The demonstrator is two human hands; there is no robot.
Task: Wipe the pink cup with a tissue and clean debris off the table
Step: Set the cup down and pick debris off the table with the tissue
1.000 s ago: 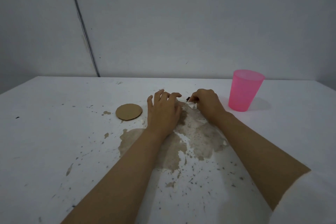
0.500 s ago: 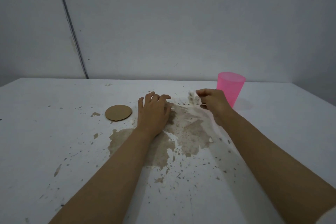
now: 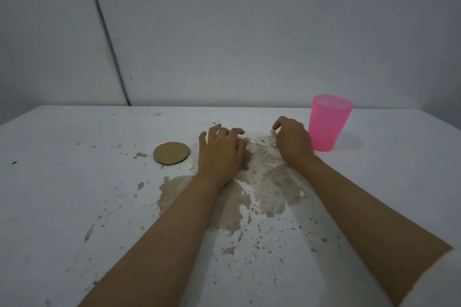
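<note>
The pink cup (image 3: 328, 123) stands upright on the white table (image 3: 74, 182), at the back right. My right hand (image 3: 293, 143) is just left of the cup, fingers curled down at the table surface, pinching a small white scrap (image 3: 274, 135) that peeks out under the fingertips. My left hand (image 3: 220, 154) lies palm down with fingers spread, on the edge of a large brown worn patch (image 3: 272, 182). Dark specks and flakes of debris (image 3: 257, 244) are scattered over the tabletop in front of both hands.
A round cardboard disc (image 3: 171, 153) lies flat just left of my left hand. A grey wall rises right behind the table's far edge. More small brown chips (image 3: 140, 155) dot the left half of the table.
My right hand had lifted the white scrap off the table half a second ago; now it is back down at the surface beside the cup. My left hand has stayed in place.
</note>
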